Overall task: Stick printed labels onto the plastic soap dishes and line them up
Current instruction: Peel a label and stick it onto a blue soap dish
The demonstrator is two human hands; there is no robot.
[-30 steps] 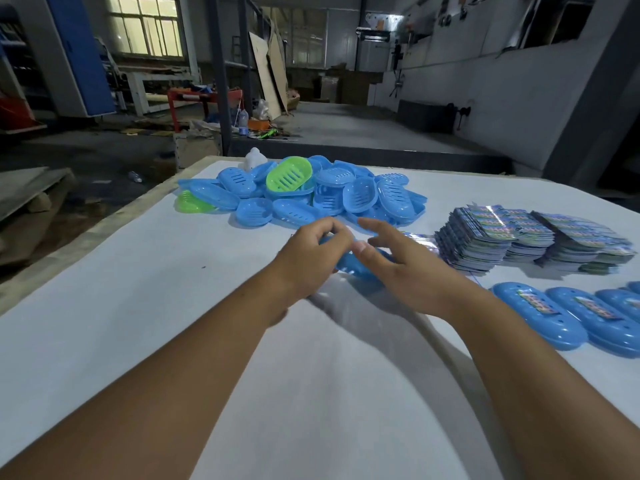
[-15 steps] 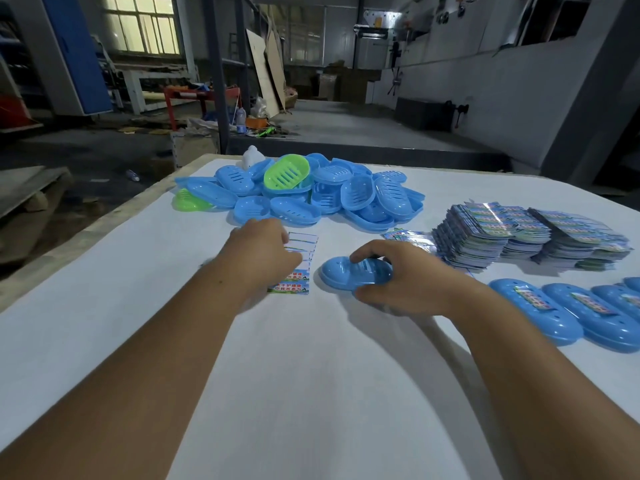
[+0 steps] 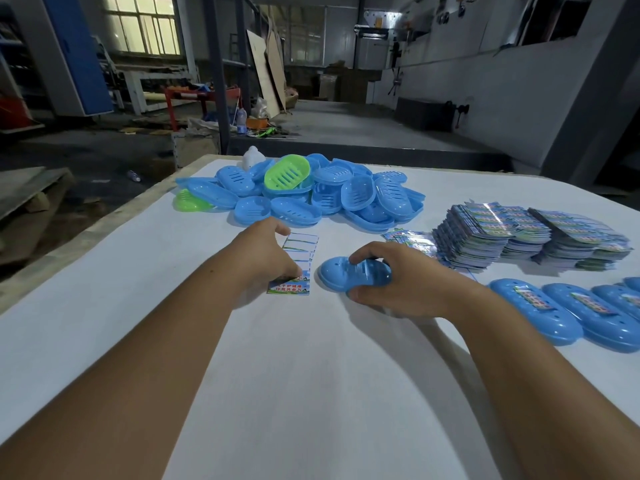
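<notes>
- A blue oval plastic soap dish (image 3: 349, 274), lying upside down on the white table (image 3: 294, 393), is gripped by the right hand (image 3: 398, 278).
- A printed label sheet (image 3: 294, 268) just left of it is pinched by the left hand (image 3: 265, 254).
- Labelled blue dishes (image 3: 540, 313) are lined up at right.
- Label stacks (image 3: 485, 233) and a heap of unlabelled blue and green dishes (image 3: 311, 192) lie farther back.

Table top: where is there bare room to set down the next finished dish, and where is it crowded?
Bare: the wide white table between the forearms, and left of the left hand. Crowded: the dish pile at the back, label stacks back right, the labelled row right. The right hand holds a blue dish beside the label sheet.
</notes>
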